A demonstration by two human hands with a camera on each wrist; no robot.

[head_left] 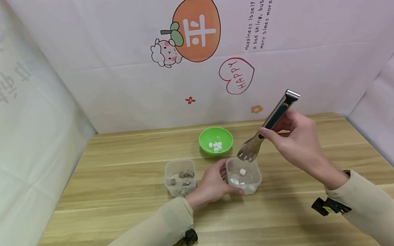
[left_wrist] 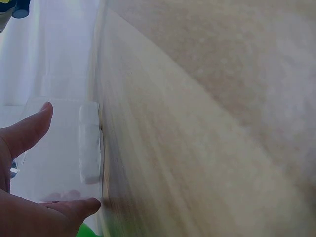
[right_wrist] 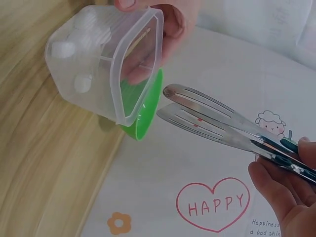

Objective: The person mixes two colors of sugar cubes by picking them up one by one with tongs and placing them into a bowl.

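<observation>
Clasping a translucent tub [head_left: 257,173] in left hand [head_left: 213,183]; pinching metal tongs [head_left: 274,118], tips parted, above it in right hand [head_left: 300,138].
With white cubes [head_left: 242,172] inside the tub, grey cubes [head_left: 186,174] in a second tub [head_left: 179,166] to its left, and more cubes [head_left: 216,146] in a green bowl [head_left: 205,144] behind it.

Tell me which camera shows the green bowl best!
Head view: the green bowl shows its whole rim and white cubes inside. The right wrist view shows it partly behind a clear container; the left wrist view, just a green sliver at the bottom.
</observation>
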